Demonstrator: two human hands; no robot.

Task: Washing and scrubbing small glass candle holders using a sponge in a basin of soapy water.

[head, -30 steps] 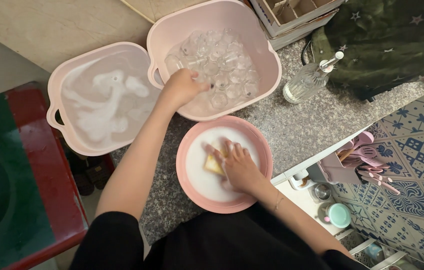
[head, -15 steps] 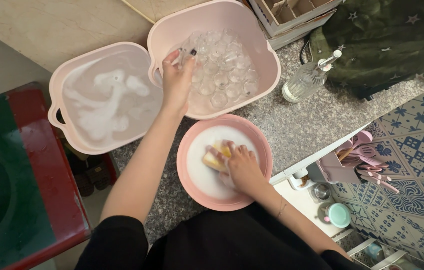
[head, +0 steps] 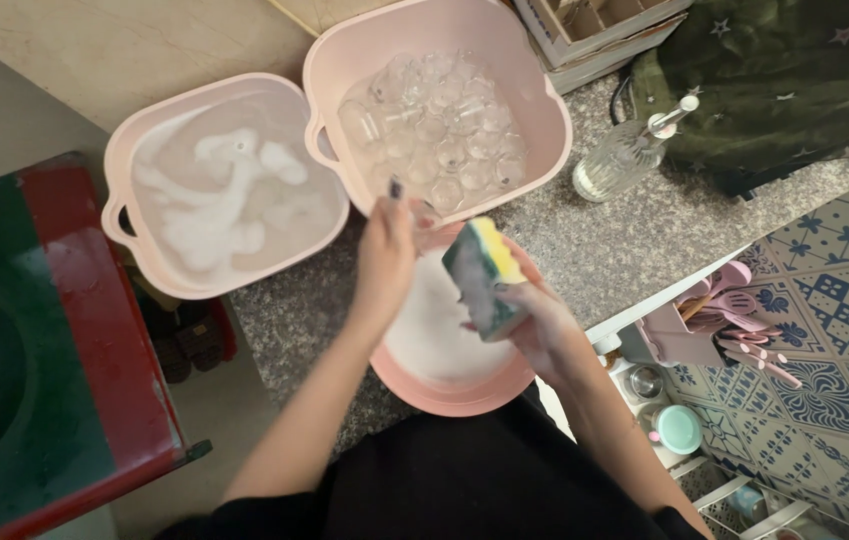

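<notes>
My right hand [head: 544, 330] grips a yellow and green sponge [head: 484, 270], lifted above a round pink bowl [head: 444, 400] of white soapy water. My left hand [head: 389, 250] is raised beside the sponge, just in front of a pink basin [head: 539, 90] filled with several clear glasses [head: 434, 130]. Its fingers are curled around what looks like a small clear glass, mostly hidden by the hand. Both hands hover over the speckled grey counter [head: 634, 240].
A second pink basin [head: 124, 160] of foamy water sits at the left. A clear pump bottle [head: 629, 155], a dark green cloth [head: 774, 80] and a crate [head: 604, 25] lie behind. A green sink with red rim [head: 104, 330] is far left. Pink utensils [head: 724, 310] are on the right.
My left hand drew back out of the basin of glasses toward me. My right hand lifted the sponge out of the round bowl's soapy water.
</notes>
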